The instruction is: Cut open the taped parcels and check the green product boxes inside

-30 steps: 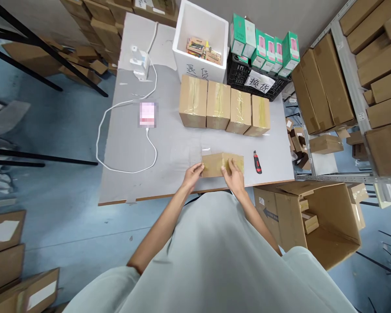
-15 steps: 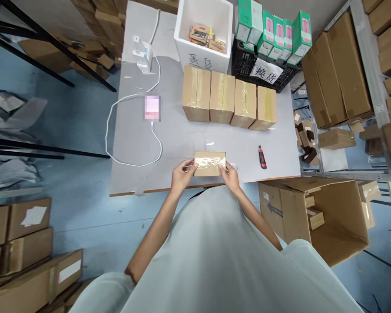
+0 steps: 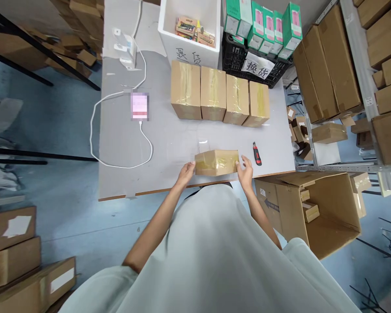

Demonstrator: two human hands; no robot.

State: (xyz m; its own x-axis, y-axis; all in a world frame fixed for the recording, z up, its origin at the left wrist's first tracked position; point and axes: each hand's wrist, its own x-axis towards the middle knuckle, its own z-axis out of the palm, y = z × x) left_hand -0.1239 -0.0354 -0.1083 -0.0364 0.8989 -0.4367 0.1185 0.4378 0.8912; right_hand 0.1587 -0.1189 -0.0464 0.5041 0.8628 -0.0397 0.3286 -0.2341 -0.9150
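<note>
A small cardboard box [image 3: 217, 163] sealed with clear tape is at the table's front edge, turned so that two of its faces show. My left hand [image 3: 186, 174] grips its left end, fingertips pressed to the cardboard. At the right end, my right hand [image 3: 245, 173] steadies the box with a fingertip on its edge, the other fingers spread away from it. Right of that hand lies a red and black utility knife [image 3: 257, 154]. Behind the box stands a row of several taped cardboard boxes [image 3: 212, 93].
On the grey table [image 3: 124, 178], a white cable runs from a power strip [image 3: 125, 50] to a blurred pink-screened device [image 3: 140, 106]. A white foam bin [image 3: 190, 54] and a black crate [image 3: 230, 54] with green boxes stand behind. A large open carton [image 3: 280, 208] sits at right.
The small box has been turned, so another face now shows, and it sits slightly further right in the view. My right hand has moved right with its fingers more spread. The whole view has shifted.
</note>
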